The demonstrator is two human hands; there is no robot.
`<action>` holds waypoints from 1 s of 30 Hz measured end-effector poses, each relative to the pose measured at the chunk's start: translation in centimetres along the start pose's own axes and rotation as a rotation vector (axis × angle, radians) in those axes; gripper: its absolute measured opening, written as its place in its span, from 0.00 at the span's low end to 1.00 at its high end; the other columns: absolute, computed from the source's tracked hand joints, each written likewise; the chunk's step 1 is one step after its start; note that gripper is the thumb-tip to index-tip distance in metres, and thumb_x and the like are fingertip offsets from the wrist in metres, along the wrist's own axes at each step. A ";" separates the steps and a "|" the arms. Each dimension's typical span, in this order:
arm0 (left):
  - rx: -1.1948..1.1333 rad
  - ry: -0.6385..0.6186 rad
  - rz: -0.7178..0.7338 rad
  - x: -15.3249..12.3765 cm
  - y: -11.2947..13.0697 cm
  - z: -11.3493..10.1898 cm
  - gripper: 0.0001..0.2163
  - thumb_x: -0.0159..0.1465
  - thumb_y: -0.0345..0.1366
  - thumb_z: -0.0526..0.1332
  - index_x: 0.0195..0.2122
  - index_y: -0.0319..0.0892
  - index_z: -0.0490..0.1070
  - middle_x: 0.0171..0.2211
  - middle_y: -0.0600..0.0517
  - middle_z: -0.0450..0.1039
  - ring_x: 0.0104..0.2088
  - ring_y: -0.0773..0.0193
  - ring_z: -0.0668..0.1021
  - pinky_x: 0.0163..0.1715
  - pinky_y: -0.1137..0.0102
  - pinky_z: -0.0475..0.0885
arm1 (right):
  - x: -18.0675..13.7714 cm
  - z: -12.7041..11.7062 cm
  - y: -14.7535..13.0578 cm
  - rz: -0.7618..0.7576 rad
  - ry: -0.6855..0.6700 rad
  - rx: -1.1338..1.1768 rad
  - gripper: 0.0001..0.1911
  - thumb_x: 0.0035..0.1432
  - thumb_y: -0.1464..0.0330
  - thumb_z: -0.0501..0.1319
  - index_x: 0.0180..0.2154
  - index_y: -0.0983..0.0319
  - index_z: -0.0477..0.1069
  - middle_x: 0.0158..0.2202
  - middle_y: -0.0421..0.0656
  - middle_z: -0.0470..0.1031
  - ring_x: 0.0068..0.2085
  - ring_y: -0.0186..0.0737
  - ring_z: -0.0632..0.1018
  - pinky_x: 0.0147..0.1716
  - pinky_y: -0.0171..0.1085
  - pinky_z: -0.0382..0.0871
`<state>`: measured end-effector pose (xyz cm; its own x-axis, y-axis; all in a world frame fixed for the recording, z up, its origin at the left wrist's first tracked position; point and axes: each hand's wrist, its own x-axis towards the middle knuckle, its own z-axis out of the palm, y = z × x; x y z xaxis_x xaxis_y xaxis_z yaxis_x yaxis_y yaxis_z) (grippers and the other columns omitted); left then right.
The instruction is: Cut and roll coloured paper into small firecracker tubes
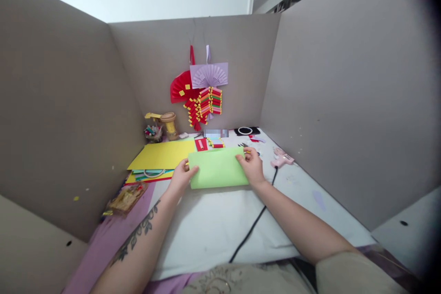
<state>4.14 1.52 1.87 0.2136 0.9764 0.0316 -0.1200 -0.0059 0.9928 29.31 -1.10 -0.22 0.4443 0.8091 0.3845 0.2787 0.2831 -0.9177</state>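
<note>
A light green sheet of paper [217,168] lies folded on the white table cover, held at both ends. My left hand [181,177] pinches its left edge, thumb on top. My right hand [252,165] grips its right edge with fingers curled over the top. Both hands rest on the table just in front of a stack of coloured paper.
A yellow sheet [161,155] tops a stack of coloured paper at the left, with a tape ring [154,173] on it. A pink glue gun [281,158] and its black cord [253,225] lie at the right. Paper fans and firecracker garlands [201,92] hang on the grey back partition.
</note>
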 end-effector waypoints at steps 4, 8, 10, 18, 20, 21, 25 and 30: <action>-0.032 0.084 -0.018 0.5 -0.8 -0.5 0.20 0.43 0.39 0.71 0.35 0.36 0.71 0.35 0.45 0.77 0.33 0.59 0.78 0.35 0.67 0.71 | -0.2 0.0 -0.5 0.135 -0.112 0.213 0.27 0.47 0.55 0.61 0.47 0.57 0.59 0.24 0.36 0.69 0.24 0.36 0.70 0.25 0.35 0.64; -0.078 0.145 0.002 0.8 -1.3 -1.0 0.18 0.43 0.39 0.70 0.33 0.37 0.71 0.31 0.49 0.77 0.28 0.62 0.76 0.29 0.69 0.71 | -0.2 -0.1 -0.8 0.227 -0.262 0.341 0.20 0.42 0.53 0.64 0.31 0.60 0.65 0.26 0.39 0.72 0.26 0.37 0.72 0.26 0.35 0.66; -0.070 0.157 0.036 0.9 -1.4 -1.1 0.17 0.43 0.39 0.70 0.32 0.37 0.71 0.30 0.49 0.77 0.27 0.63 0.76 0.29 0.70 0.70 | -0.3 -0.1 -0.8 0.246 -0.289 0.336 0.19 0.41 0.54 0.65 0.27 0.61 0.65 0.25 0.40 0.72 0.25 0.36 0.71 0.25 0.35 0.64; -0.040 0.182 0.031 0.9 -1.4 -0.9 0.18 0.42 0.42 0.70 0.30 0.37 0.70 0.26 0.51 0.76 0.24 0.64 0.75 0.26 0.71 0.69 | -0.3 -0.2 -0.2 0.194 -0.233 0.251 0.19 0.45 0.54 0.63 0.22 0.62 0.63 0.20 0.36 0.65 0.21 0.31 0.64 0.21 0.32 0.56; -0.045 0.199 0.027 0.9 -1.4 -0.8 0.18 0.41 0.42 0.71 0.30 0.37 0.70 0.25 0.52 0.75 0.23 0.65 0.74 0.24 0.72 0.68 | -0.3 -0.2 -0.3 0.177 -0.223 0.222 0.20 0.45 0.53 0.63 0.20 0.62 0.61 0.18 0.35 0.61 0.20 0.30 0.61 0.20 0.32 0.53; -0.044 0.208 0.024 0.9 -1.4 -0.8 0.18 0.41 0.42 0.71 0.29 0.37 0.70 0.24 0.52 0.75 0.22 0.65 0.74 0.24 0.72 0.68 | -0.3 -0.2 -0.3 0.169 -0.216 0.205 0.21 0.45 0.52 0.62 0.19 0.61 0.59 0.17 0.34 0.59 0.20 0.29 0.59 0.19 0.31 0.51; -0.032 0.218 0.026 0.8 -1.3 -0.8 0.18 0.41 0.43 0.70 0.29 0.37 0.70 0.24 0.52 0.74 0.21 0.66 0.73 0.22 0.73 0.67 | -0.5 -0.2 -0.5 0.157 -0.208 0.181 0.23 0.46 0.51 0.61 0.18 0.60 0.56 0.17 0.33 0.55 0.19 0.29 0.56 0.19 0.32 0.48; -0.020 0.225 0.029 0.8 -1.1 -0.8 0.17 0.42 0.42 0.70 0.29 0.37 0.70 0.24 0.52 0.74 0.21 0.67 0.73 0.22 0.74 0.66 | -0.5 -0.2 -0.4 0.157 -0.204 0.168 0.24 0.47 0.49 0.60 0.19 0.60 0.55 0.17 0.34 0.54 0.19 0.29 0.56 0.18 0.32 0.48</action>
<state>3.71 2.46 0.68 -0.0110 0.9995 0.0311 -0.1429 -0.0323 0.9892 29.18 -1.74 -0.04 0.2864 0.9315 0.2242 0.0679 0.2137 -0.9745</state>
